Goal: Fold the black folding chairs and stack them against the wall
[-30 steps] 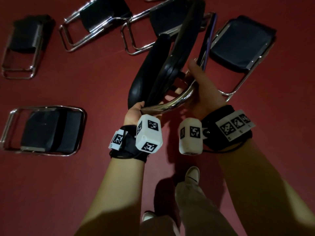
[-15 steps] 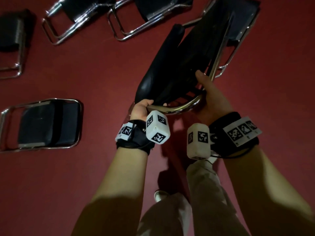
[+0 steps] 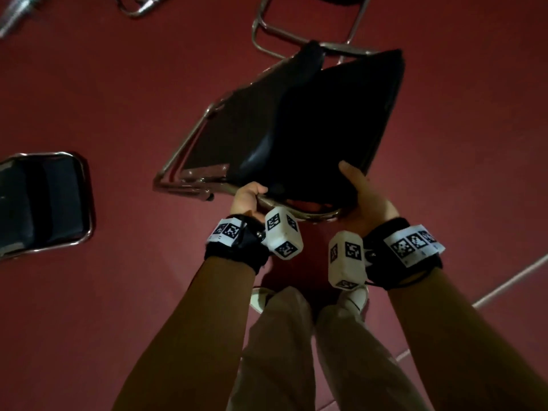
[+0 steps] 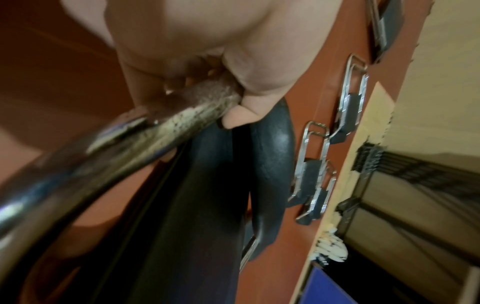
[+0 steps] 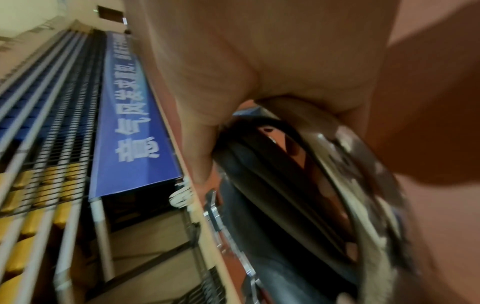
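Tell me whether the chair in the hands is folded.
Folded: the held chair's seat and backrest lie nearly flat together, both hands gripping its chrome tube.

A curved chrome-plated steel tube [image 4: 166, 131], glossy but pitted and speckled with dull tarnish, was seen beside a black padded seat of smooth, faintly shiny vinyl [image 4: 272, 156]. Beneath that tube a matt dark red floor [image 3: 103, 84] was spread. Beyond the tube a smooth blue printed banner [image 5: 132, 131] was hung.
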Motion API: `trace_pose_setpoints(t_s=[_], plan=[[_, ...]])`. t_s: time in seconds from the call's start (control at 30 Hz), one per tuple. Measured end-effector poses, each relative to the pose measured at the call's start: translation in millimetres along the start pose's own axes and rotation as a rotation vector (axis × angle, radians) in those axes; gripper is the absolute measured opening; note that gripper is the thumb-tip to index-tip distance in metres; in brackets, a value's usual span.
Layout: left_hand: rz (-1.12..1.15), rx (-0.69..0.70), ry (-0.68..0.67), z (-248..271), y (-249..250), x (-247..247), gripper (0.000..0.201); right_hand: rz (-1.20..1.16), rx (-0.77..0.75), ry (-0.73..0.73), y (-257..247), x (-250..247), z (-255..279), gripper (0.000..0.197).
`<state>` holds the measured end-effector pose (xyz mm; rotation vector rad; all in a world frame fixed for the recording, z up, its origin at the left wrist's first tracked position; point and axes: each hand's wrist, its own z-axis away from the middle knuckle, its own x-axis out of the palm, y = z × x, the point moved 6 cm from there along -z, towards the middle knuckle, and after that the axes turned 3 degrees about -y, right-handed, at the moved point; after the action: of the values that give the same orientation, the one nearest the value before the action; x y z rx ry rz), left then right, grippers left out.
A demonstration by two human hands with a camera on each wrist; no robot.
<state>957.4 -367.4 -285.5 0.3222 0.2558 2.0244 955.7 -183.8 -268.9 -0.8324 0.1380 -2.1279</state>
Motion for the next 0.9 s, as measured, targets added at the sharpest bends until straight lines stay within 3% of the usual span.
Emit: trace_pose_setpoints(t_s=[0.13, 0.3, 0.43, 0.5, 0.77, 0.9], plan=[[-0.022, -0.021, 0.073, -29, -47, 14, 0.018, -0.009, 0.05, 0.089, 22, -71, -11, 0.053], [-0.015, 0.076, 0.173, -71, -93, 18, 0.003, -0.113, 0.094, 0.162, 62, -138, -30, 0.047], [0.037, 0.124, 0.207, -106, -118, 4, 0.049, -0.171, 0.14, 0.168, 97, -176, -56, 0.05], [0.029, 0.12, 0.222, -116, -123, -5, 0.055, -0.162, 0.171, 0.167, 113, -183, -70, 0.05], [0.008, 0.122, 0.239, -187, -119, -43, 0.011, -0.142, 0.192, 0.184, 155, -193, -151, 0.056], [-0.008, 0.096, 0.264, -224, -137, -63, 0.016, -0.134, 0.223, 0.238, 185, -210, -180, 0.053]])
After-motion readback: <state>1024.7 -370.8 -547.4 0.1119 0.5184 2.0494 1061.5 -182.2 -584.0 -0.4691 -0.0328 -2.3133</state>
